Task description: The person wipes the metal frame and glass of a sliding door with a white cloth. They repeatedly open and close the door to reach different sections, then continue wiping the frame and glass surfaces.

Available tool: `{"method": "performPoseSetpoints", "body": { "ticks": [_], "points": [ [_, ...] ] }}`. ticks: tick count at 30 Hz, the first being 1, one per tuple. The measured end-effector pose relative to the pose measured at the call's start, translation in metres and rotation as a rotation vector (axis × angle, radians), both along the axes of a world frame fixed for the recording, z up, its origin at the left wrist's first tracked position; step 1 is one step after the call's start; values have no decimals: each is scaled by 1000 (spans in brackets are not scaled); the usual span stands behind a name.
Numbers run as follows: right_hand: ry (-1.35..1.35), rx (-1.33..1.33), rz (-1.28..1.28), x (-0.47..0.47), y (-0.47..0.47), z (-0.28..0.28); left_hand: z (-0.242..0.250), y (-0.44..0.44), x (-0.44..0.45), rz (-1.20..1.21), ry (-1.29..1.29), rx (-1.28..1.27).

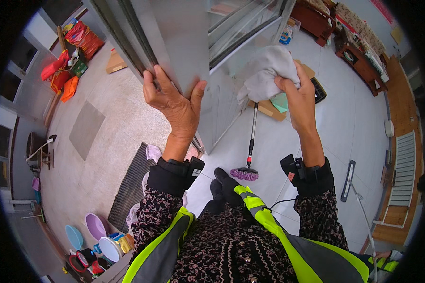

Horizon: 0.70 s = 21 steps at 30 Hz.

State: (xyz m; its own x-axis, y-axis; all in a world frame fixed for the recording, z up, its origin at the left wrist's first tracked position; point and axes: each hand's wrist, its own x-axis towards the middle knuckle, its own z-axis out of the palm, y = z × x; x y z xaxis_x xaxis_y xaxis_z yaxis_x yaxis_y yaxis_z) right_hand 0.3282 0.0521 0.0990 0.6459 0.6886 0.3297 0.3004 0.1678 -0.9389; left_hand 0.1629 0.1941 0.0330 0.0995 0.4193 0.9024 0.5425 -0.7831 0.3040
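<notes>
My left hand grips the edge of a metal-framed door, its fingers bent round one side and the thumb on the flat face. In my right hand is a bunched white cloth, held up before the door's glazed side. The cloth covers part of the door. Beneath it, on the tiled floor, a mop with a purple and white chenille head lies near my black shoes. Its pole runs up toward the cloth.
A ribbed mat and pink cloths lie at the left. Basins and bottles stand lower left. A flat mop is at the right, with another person's sleeve below. Flattened cardboard lies beyond the purple mop.
</notes>
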Motion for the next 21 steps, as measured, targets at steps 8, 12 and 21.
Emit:
{"method": "performPoseSetpoints", "body": {
  "ticks": [8, 12, 21],
  "points": [
    [-341, 299, -174, 29, 75, 35, -5, 0, -2, 25, -7, 27],
    [-667, 347, -211, 27, 116, 19, -1, -5, -5, -8, -13, -20],
    [-950, 271, -41, 20, 96, -30, -2, -10, -13, 0, 2, -90]
  ]
}}
